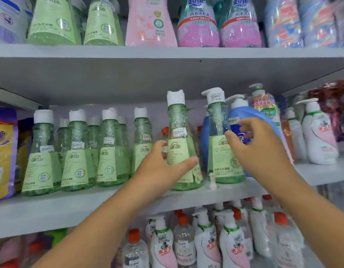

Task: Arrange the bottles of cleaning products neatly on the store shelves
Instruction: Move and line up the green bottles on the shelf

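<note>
while the left hand (163, 163) wraps it, green bottle (180, 144) stands upright.

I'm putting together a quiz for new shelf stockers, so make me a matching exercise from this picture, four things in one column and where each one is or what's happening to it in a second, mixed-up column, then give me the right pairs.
Things:
1. flip-cap green bottle
2. pump-top green bottle
3. blue bottle
4. pink bottle

Places or states:
A. stands on the top shelf
B. gripped by the left hand
C. behind the right hand, on the middle shelf
D. right hand's thumb touches its front

Pairs: 1-B, 2-D, 3-C, 4-A
</note>
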`<state>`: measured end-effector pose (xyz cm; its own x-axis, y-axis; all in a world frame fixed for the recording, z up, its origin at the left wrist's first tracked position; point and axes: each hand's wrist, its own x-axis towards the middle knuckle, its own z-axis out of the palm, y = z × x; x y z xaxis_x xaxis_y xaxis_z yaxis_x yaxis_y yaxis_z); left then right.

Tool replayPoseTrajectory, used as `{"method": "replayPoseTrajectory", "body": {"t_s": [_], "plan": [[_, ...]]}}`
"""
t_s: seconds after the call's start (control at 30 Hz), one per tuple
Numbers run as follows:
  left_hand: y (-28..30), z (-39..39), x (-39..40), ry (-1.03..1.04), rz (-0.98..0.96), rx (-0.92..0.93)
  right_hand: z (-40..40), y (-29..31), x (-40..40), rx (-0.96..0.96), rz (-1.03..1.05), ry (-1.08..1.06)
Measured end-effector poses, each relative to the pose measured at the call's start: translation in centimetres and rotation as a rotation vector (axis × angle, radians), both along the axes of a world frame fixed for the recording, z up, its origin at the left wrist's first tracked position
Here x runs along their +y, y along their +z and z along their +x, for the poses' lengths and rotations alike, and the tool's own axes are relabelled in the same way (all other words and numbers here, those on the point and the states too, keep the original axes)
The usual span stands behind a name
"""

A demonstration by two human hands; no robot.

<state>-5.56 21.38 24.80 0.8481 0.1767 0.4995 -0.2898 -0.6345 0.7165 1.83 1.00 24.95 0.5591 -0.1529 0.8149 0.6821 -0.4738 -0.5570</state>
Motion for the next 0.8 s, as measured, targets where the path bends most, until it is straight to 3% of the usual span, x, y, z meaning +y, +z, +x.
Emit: {"method": "replayPoseTrajectory", "body": {"t_s": [0.07,0.13,0.23,0.37,0.5,0.7,0.8], "plan": [[-0.5,1.0,-0.2,0.012,0.004,0.019,1.0,-0.5,-0.5,0.241,-0.103,0.039],[-0.3,1.4,-0.1,-0.001,-0.071,0.068,1.5,-1.1,-0.1,0.335,-0.178,0.100],[-0.3,1.3,0.1,-0.011,-0.120,0.110,1.7,-0.9,0.2,0.322,-0.224,0.102],[-0.6,1.2,-0.1,0.132,-0.079,0.044,2.1,-0.4,1.0,0.315,-0.289,0.074],[-0.7,0.1,1.0,0.140,-0.117,0.036,2.2,-0.2,1.2,0.344,-0.187,0.162],[1.2,-4.9,6.2,0.301,-0.026,-0.106,-1.9,1.3,3.8,0.104,-0.099,0.162],[1.7,-7.8,10.0,0.382,0.015,-0.122,-4.4,1.9,7.4,0.117,-0.113,0.285]]}}
